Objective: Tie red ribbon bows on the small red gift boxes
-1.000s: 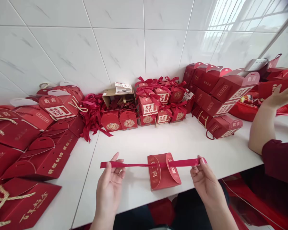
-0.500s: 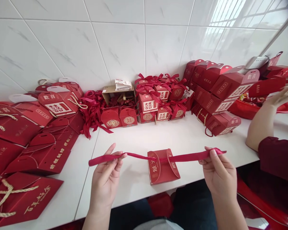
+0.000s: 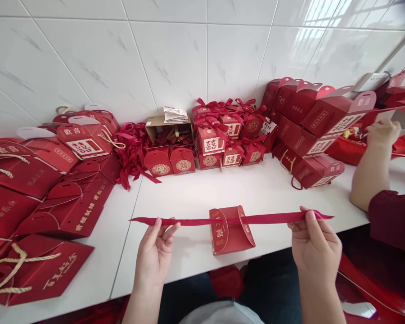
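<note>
Ribbon (image 3: 270, 218), dark red and stretched nearly straight, pinched between thumb and fingers of the left hand (image 3: 156, 255) at one side and between thumb and fingers of the right hand (image 3: 317, 246) at the other, both tapered ends jutting past the grip. Between the two, flat on a white table (image 3: 249, 185) near its front edge, a small red box (image 3: 235, 239) with rounded flaps and gold lettering, crossed on top by the same strip. Behind, along a tiled wall (image 3: 172, 58), bow-tied boxes (image 3: 231, 130), a brown carton (image 3: 155, 121) topped with folded papers (image 3: 174, 115) and a heap of loose ribbons (image 3: 132, 146). At left, rope-handled boxes (image 3: 62, 274); at right, stacked red boxes (image 3: 320, 119) and, farther off, a co-worker's hand (image 3: 384, 132) near a red basin (image 3: 349, 154).
</note>
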Demonstrator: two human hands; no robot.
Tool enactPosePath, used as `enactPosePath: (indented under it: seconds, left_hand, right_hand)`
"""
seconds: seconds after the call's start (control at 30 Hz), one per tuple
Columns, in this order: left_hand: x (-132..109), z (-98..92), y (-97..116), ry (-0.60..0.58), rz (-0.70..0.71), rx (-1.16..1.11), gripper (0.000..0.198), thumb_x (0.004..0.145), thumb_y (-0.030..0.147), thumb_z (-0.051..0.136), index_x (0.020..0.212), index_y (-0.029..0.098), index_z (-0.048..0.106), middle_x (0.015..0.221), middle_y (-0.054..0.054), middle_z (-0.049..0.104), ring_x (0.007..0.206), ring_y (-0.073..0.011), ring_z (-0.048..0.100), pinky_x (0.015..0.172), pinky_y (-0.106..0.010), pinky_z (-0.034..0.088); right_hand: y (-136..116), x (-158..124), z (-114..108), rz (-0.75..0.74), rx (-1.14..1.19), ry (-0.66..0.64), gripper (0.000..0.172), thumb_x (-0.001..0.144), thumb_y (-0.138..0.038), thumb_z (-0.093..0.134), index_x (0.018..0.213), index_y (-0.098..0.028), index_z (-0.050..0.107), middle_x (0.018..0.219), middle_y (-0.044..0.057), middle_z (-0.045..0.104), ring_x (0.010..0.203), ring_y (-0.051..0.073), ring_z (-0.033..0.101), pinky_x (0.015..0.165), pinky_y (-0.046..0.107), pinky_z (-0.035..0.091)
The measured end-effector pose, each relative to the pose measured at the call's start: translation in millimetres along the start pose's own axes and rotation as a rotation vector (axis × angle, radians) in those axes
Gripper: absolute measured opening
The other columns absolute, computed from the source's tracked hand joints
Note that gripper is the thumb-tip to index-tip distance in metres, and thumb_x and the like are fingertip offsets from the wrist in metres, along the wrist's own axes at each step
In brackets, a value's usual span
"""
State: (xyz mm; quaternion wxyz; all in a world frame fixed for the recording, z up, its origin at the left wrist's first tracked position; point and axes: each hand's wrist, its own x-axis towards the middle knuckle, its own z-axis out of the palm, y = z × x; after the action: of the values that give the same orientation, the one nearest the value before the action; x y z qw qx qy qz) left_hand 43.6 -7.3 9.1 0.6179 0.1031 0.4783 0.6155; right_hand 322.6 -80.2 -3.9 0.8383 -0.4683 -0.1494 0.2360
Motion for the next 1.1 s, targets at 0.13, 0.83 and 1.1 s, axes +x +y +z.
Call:
enactPosePath:
  seconds: [0.13,0.83,1.1]
  left_hand:
    - [-4,-0.2,1,-0.021,0.085,0.030,0.019,0.075,0.020,0.074,0.064,0.016,0.059,0.047,0.004,0.058,0.058,-0.0186,0.072,0.038,-0.015,0.045]
    - [-29,113.8,46,-0.642,0.641,0.325,0.018,0.067,0.030,0.081,0.080,0.018,0.077,0.073,-0.004,0.075,0.076,-0.0181,0.070,0.075,-0.029,0.054]
    - [-41,140.2,37,-0.772,0.570,0.285,0.018,0.067,0.026,0.081,0.081,0.019,0.074,0.073,-0.002,0.075,0.075,-0.0175,0.071,0.079,-0.032,0.054]
  right_hand:
    - [-1,1,0,-0.005,-0.006,0.017,0.016,0.071,-0.027,0.081,0.079,-0.015,0.073,0.085,0.003,0.074,0.058,0.010,0.065,0.055,0.024,0.057]
    - [-55,22,83,-0.315,-0.156,-0.563,0.012,0.077,-0.031,0.075,0.084,-0.022,0.074,0.072,0.002,0.071,0.066,0.017,0.067,0.061,0.030,0.055]
    - [-59,18,117,-0.158,-0.029,-0.742,0.017,0.078,-0.038,0.073,0.077,-0.021,0.069,0.066,-0.002,0.066,0.058,0.014,0.063,0.060,0.030,0.053]
